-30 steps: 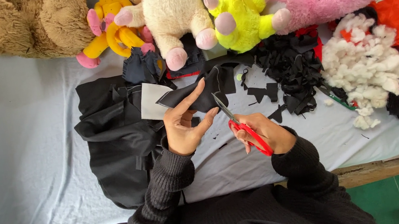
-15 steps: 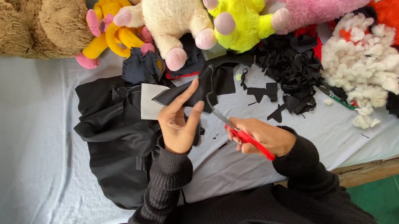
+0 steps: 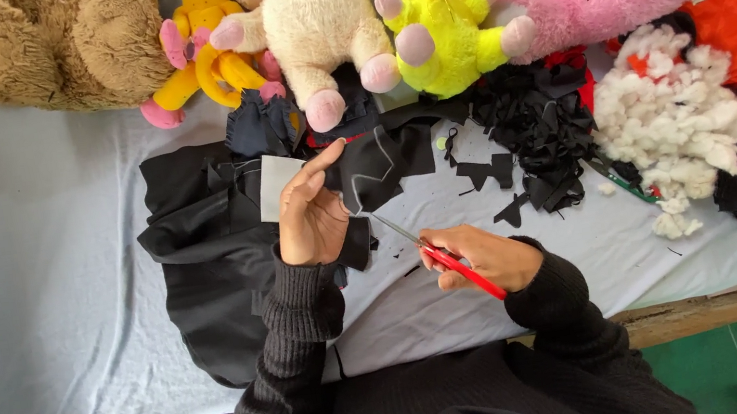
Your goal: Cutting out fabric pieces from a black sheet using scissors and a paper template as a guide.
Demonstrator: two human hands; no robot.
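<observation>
black fabric piece (image 3: pixel 383 171) is pinched in the left hand (image 3: pixel 312 220) above the pale sheet (image 3: pixel 59 282). right hand (image 3: pixel 483 258) is closed around red-handled scissors (image 3: pixel 439 255), whose blades reach the fabric's lower edge.

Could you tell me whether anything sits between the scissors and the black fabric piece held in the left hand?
Nothing visible does. The right hand holds the scissors with the blade tips already at the edge of the black fabric, which the left hand holds up off the sheet. The scraps lie off to the side.
</observation>
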